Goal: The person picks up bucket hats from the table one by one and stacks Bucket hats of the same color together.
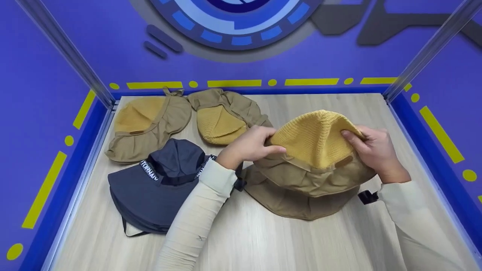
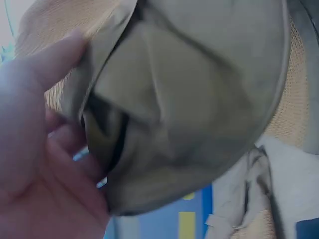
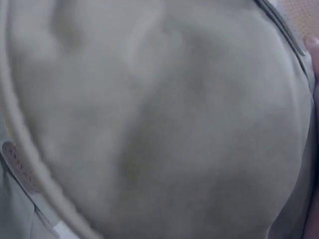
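Wooden tabletop (image 1: 282, 244) edged by blue walls (image 1: 113, 37), with room toward the front; pinching yellow-crowned hat (image 1: 312, 150) at opposite sides, thumb-to-finger, with left hand (image 1: 251, 146) and right hand (image 1: 376, 150).

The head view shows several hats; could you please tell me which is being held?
The yellow-crowned tan hat at right, above a lower tan brim; the left grip and right grip hold it, unlike the other hats.
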The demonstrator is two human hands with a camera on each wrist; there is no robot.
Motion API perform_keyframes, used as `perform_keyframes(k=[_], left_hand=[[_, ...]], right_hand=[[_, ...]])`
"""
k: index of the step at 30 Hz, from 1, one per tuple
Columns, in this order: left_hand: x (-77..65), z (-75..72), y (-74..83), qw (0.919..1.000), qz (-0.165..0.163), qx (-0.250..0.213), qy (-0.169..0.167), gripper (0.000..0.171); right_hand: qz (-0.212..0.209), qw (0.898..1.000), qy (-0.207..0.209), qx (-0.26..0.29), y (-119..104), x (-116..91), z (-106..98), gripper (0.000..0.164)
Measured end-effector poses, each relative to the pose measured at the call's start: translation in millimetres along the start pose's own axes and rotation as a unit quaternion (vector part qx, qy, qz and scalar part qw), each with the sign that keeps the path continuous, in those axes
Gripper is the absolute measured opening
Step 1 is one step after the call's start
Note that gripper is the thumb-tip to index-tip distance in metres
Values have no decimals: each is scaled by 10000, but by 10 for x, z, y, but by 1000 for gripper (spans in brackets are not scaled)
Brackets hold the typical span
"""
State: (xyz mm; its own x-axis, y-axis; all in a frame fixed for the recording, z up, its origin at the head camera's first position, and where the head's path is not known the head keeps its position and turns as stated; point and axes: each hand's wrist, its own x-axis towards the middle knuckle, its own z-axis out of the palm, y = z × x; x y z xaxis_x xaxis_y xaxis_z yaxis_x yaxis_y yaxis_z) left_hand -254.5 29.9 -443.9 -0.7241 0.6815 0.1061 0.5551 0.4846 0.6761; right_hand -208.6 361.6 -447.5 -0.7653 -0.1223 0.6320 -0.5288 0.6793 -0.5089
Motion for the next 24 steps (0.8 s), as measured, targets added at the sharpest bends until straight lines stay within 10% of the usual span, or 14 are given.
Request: perform_keyframes(k=[7, 24], left_hand=[[-39, 208, -145, 9990, -179, -296, 279, 28], [-145, 878, -318, 9761, -2095, 546, 186, 30]], right_hand=[[598, 9944, -629, -598, 155, -57, 31, 10], [1243, 9448, -2932, -773, 615, -475, 337, 21]])
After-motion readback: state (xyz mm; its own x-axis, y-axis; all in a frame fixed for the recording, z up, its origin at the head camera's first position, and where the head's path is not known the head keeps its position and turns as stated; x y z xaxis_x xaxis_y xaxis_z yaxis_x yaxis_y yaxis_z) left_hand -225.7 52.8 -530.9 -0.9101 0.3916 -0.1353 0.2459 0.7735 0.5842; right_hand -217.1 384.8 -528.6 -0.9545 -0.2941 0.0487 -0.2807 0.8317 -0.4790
